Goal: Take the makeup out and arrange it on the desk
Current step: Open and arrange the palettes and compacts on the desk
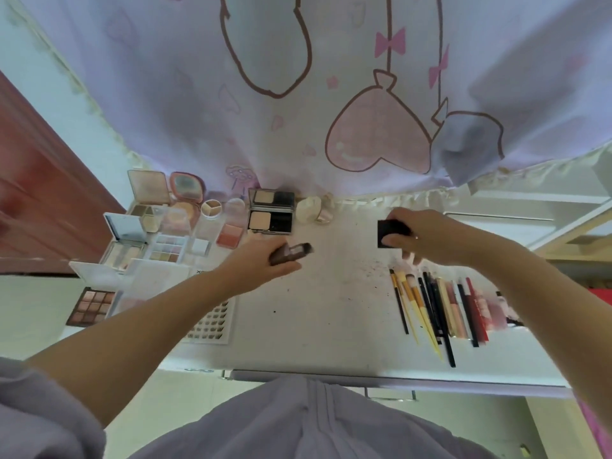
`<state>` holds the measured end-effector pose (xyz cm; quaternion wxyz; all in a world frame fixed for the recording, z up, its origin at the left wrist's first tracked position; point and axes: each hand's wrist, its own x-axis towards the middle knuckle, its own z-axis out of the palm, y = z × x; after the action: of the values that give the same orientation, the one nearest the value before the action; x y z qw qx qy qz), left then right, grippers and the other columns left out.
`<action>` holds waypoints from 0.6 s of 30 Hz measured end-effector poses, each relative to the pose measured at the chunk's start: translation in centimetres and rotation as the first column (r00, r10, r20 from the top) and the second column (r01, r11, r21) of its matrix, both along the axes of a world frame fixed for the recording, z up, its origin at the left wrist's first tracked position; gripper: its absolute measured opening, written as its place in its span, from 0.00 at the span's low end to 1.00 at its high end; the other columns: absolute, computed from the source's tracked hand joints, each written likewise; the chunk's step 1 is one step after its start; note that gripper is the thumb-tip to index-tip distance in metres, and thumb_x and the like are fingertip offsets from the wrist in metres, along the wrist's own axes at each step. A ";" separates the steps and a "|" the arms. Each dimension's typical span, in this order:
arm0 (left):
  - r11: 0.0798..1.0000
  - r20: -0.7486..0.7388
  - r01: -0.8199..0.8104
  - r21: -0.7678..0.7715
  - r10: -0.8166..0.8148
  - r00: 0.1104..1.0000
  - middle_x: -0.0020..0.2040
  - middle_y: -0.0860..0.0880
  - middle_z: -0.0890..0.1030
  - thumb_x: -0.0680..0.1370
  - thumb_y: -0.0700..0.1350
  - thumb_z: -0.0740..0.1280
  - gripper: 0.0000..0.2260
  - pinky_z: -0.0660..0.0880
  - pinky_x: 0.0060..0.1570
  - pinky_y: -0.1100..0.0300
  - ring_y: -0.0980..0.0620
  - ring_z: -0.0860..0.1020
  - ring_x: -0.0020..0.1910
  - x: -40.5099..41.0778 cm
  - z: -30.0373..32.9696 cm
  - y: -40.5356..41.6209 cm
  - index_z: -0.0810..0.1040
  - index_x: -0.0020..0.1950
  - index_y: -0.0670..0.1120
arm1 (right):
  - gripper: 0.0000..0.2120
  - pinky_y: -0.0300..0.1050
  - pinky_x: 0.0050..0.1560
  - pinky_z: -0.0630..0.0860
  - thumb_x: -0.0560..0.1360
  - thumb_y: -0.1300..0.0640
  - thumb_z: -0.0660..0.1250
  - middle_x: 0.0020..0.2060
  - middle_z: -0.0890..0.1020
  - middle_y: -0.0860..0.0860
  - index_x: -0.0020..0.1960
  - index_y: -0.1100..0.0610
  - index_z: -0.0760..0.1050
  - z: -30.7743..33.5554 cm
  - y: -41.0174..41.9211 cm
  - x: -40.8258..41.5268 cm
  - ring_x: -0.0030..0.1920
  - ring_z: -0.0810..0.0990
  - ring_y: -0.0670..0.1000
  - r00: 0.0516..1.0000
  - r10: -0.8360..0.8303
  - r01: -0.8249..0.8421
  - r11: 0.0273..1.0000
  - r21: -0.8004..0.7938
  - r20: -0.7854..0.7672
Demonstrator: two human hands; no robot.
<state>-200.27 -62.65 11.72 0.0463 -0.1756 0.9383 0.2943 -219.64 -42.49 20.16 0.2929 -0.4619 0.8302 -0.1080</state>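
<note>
- My left hand (265, 260) grips a brown compact (291, 253) over the desk (331, 309), just right of the open palettes (165, 240).
- My right hand (417, 235) pinches a black case (390, 231) (square, lid closed) above the brushes (417, 303) and pencils (463, 309) lined along the right.
</note>
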 end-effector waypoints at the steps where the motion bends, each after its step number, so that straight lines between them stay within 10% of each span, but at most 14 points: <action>1: 0.998 -0.005 -0.052 0.038 0.052 0.999 0.35 0.52 0.72 0.76 0.56 0.65 0.13 0.68 0.37 0.57 0.51 0.71 0.35 0.7 -0.4 -0.1 0.70 0.46 0.47 | 0.08 0.39 0.38 0.79 0.79 0.52 0.61 0.42 0.79 0.49 0.55 0.53 0.68 -0.2 0.4 -0.1 0.38 0.81 0.46 0.997 -0.051 0.053 0.998 -0.039 0.054; 6: 0.909 -0.014 -0.148 0.390 0.166 0.986 0.40 0.48 0.76 0.79 0.48 0.63 0.10 0.72 0.37 0.58 0.51 0.74 0.36 -0.9 -1.6 3.1 0.69 0.55 0.45 | 0.07 0.40 0.44 0.71 0.77 0.49 0.63 0.49 0.77 0.51 0.52 0.51 0.72 -5.0 -0.7 1.4 0.47 0.76 0.49 0.989 -0.116 0.130 0.977 -0.170 0.087; 12: 0.925 -0.025 -0.233 0.301 0.252 0.967 0.47 0.50 0.76 0.75 0.48 0.68 0.08 0.68 0.45 0.61 0.52 0.75 0.46 -2.9 -3.5 2.8 0.76 0.53 0.48 | 0.11 0.49 0.46 0.79 0.76 0.54 0.64 0.44 0.78 0.50 0.56 0.57 0.69 -10.0 -1.7 1.0 0.43 0.79 0.53 0.850 -0.455 0.494 0.864 -0.099 0.266; 18: 0.872 -0.041 -0.379 0.309 0.410 0.911 0.49 0.48 0.71 0.76 0.46 0.67 0.12 0.64 0.40 0.71 0.55 0.70 0.42 -8.0 -4.4 2.3 0.76 0.58 0.47 | 0.16 0.43 0.46 0.70 0.76 0.58 0.65 0.57 0.77 0.56 0.62 0.59 0.69 -13.7 -4.5 -1.5 0.51 0.76 0.55 0.886 -0.433 0.449 0.891 -0.070 0.165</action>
<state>-208.29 -60.39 7.30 -0.0387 -0.3389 0.8293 0.4426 -221.12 -46.95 6.49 0.2953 -0.2668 0.8829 -0.2491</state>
